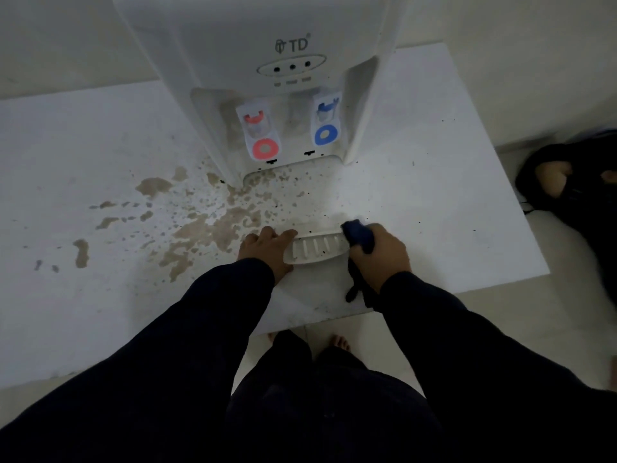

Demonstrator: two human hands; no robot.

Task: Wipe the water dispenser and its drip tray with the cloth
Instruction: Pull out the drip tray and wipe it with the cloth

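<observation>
Wiping looks barely begun: the left hand (pixel 265 248) presses flat fingers on the drip tray (pixel 315 250), and the right hand (pixel 380 250) squeezes the cloth (pixel 359 233) beside them. Specks (pixel 323 252) dot the tray, and the water dispenser (pixel 267 28) looks dirty.

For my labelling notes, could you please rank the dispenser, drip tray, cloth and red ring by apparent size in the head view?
1. Dispenser
2. Drip tray and cloth: unsure, the right hand hides part of the cloth
3. Red ring

Brown stains (pixel 213 225) blotch the white tabletop (pixel 434 195); a dark object (pixel 581 208) lies on the floor beside it.
</observation>
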